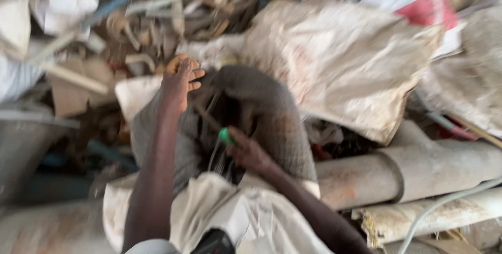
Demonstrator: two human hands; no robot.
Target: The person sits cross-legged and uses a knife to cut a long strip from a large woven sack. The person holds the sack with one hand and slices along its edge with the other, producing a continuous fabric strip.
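Coarse grey woven sack [272,113], crumpled

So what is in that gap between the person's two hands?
In the head view, between the left hand and the right hand lies the dark opening of a grey woven sack, crossed by a thin stick. Motion blur hides finer detail.

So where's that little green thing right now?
The green thing sits near the middle of the head view, at the right hand's fingertips, over the grey sack.
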